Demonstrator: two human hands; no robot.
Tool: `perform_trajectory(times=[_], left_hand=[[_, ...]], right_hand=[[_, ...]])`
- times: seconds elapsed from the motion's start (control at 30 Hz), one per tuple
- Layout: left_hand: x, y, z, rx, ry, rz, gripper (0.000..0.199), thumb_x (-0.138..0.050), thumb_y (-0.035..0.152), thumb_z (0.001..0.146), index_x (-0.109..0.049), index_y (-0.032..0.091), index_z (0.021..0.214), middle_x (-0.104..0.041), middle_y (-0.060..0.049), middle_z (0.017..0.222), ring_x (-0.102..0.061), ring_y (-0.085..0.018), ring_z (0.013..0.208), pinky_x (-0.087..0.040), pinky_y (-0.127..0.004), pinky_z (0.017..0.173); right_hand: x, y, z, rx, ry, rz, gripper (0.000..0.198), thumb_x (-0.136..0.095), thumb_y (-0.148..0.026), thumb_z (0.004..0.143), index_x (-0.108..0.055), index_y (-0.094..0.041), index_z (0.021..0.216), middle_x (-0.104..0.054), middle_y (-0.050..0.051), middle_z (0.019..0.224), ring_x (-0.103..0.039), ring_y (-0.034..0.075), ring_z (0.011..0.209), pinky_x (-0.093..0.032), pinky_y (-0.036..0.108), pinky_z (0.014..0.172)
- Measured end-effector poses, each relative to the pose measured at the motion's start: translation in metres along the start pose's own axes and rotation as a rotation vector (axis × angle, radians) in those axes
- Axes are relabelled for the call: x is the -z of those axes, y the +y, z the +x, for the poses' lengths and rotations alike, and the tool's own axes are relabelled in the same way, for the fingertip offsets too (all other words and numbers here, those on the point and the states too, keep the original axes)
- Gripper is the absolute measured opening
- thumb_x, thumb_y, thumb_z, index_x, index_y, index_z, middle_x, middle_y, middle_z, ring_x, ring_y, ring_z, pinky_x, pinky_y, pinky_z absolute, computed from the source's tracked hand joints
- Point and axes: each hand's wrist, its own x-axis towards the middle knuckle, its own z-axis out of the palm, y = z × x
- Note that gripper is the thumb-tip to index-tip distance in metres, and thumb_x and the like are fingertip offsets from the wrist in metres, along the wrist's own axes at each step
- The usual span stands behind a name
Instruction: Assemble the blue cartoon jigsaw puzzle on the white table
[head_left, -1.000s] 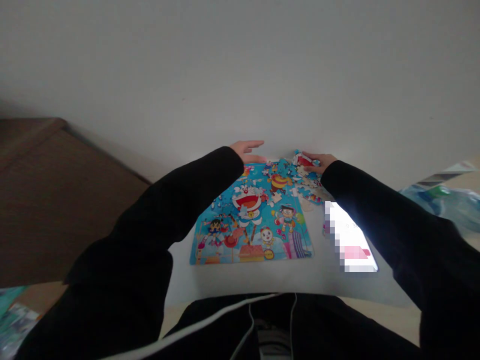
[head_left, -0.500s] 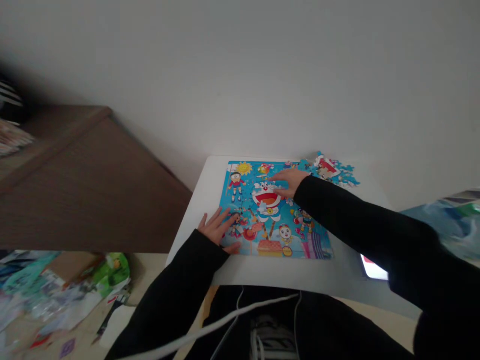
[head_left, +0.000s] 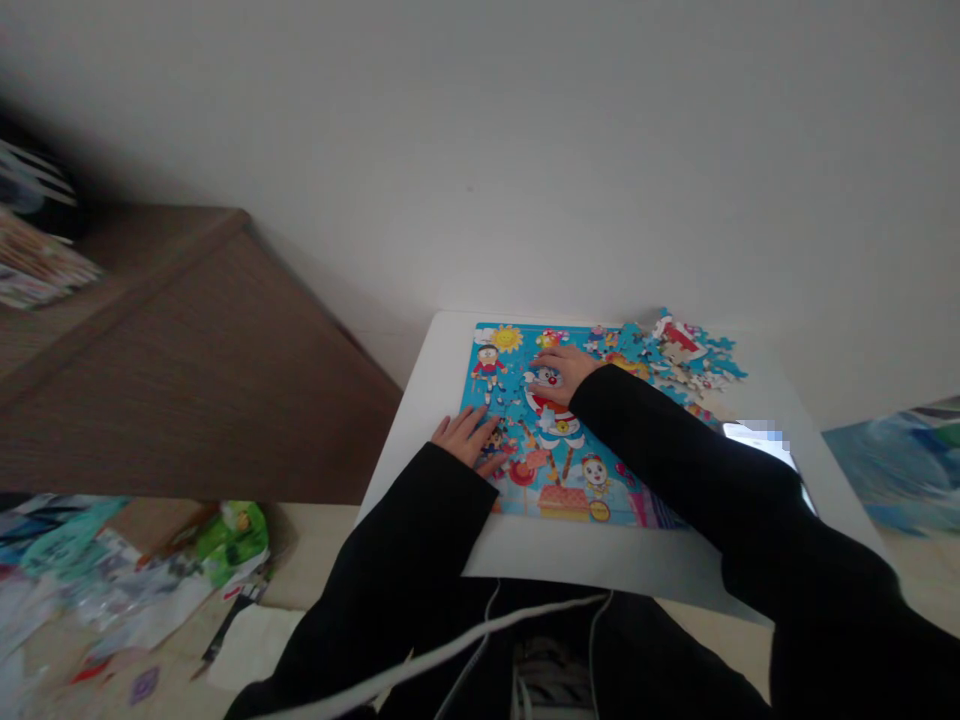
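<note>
"What is held?"

"That cannot be told: the right hand (head_left: 565, 373) is half-curled over the puzzle (head_left: 564, 437). The left hand (head_left: 471, 440) is spread on its left edge."

"Progress?"

"On the worktop (head_left: 433, 375), most seems joined; loose pieces (head_left: 684, 347) are left heaped at the upper right. It is brightly printed, mostly blue."

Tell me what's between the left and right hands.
Jigsaw puzzle, mostly blue print, spans the gap between left hand and right hand in the head view. Too blurred to tell if any piece there is loose.
</note>
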Motion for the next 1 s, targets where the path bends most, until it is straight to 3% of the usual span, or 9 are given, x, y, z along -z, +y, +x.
perform_trajectory(times=[0.1,0.23,0.3,0.4,0.57,0.7,0.87,1.0], left_hand=[[0.007,-0.013,0.018,-0.027,0.058,0.002,0.055,-0.049,0.049,0.080,-0.040,0.026,0.129,-0.035,-0.007,0.137,-0.032,-0.026,0.126,-0.029,-0.045,0.102],[0.007,-0.040,0.064,-0.042,0.112,-0.035,0.053,-0.051,0.040,0.081,-0.038,0.023,0.130,-0.034,-0.008,0.138,-0.031,-0.026,0.126,-0.031,-0.041,0.101],[-0.001,-0.052,0.086,-0.017,0.115,-0.063,0.054,-0.055,0.037,0.078,-0.042,0.019,0.128,-0.037,-0.012,0.136,-0.033,-0.031,0.124,-0.033,-0.046,0.100],[-0.016,-0.062,0.104,-0.044,0.137,-0.098,0.047,-0.057,0.035,0.078,-0.049,0.020,0.122,-0.045,-0.011,0.130,-0.041,-0.030,0.120,-0.037,-0.043,0.099],[-0.029,-0.064,0.103,-0.036,0.208,-0.105,0.037,-0.047,0.030,0.084,-0.052,0.020,0.119,-0.048,-0.008,0.128,-0.045,-0.027,0.117,-0.041,-0.042,0.096],[-0.030,-0.067,0.104,0.013,0.301,-0.109,0.032,-0.043,0.027,0.086,-0.054,0.021,0.115,-0.051,-0.006,0.125,-0.047,-0.026,0.115,-0.043,-0.042,0.094],[-0.029,-0.071,0.103,-0.073,0.346,-0.106,0.034,-0.041,0.027,0.086,-0.055,0.018,0.116,-0.052,-0.007,0.124,-0.050,-0.023,0.112,-0.041,-0.039,0.095],[-0.028,-0.070,0.102,-0.088,0.407,-0.099,0.034,-0.042,0.029,0.084,-0.057,0.018,0.113,-0.054,-0.007,0.121,-0.052,-0.023,0.109,-0.042,-0.040,0.093]], right_hand=[[0.002,-0.003,0.000,0.018,-0.040,-0.028,0.063,-0.053,-0.061,0.068,-0.050,-0.026,0.121,-0.049,0.007,0.127,-0.044,0.026,0.115,-0.032,0.045,0.096],[0.003,-0.001,0.003,0.007,-0.073,-0.033,0.047,-0.052,-0.054,0.073,-0.057,-0.029,0.112,-0.053,0.005,0.123,-0.046,0.024,0.113,-0.025,0.050,0.099],[0.001,0.003,0.004,0.005,-0.048,-0.010,0.044,-0.055,-0.051,0.071,-0.059,-0.028,0.109,-0.055,0.004,0.120,-0.048,0.025,0.111,-0.025,0.050,0.099],[-0.006,0.009,0.003,0.011,0.030,0.036,0.042,-0.058,-0.047,0.069,-0.062,-0.027,0.105,-0.057,0.005,0.117,-0.051,0.025,0.108,-0.028,0.050,0.097],[-0.019,0.012,0.000,0.021,0.136,0.080,0.040,-0.057,-0.048,0.070,-0.063,-0.027,0.103,-0.058,0.004,0.116,-0.052,0.023,0.107,-0.031,0.047,0.095],[-0.022,0.013,0.000,0.038,0.093,0.046,0.043,-0.051,-0.051,0.075,-0.058,-0.030,0.111,-0.053,0.002,0.122,-0.048,0.024,0.113,-0.026,0.051,0.098],[-0.020,0.010,-0.001,0.052,0.035,0.011,0.042,-0.047,-0.048,0.080,-0.053,-0.030,0.117,-0.048,0.002,0.128,-0.043,0.024,0.118,-0.023,0.053,0.099],[-0.019,0.006,-0.001,0.054,0.070,0.016,0.044,-0.052,-0.047,0.077,-0.054,-0.029,0.116,-0.049,0.003,0.127,-0.042,0.025,0.119,-0.026,0.054,0.098]])
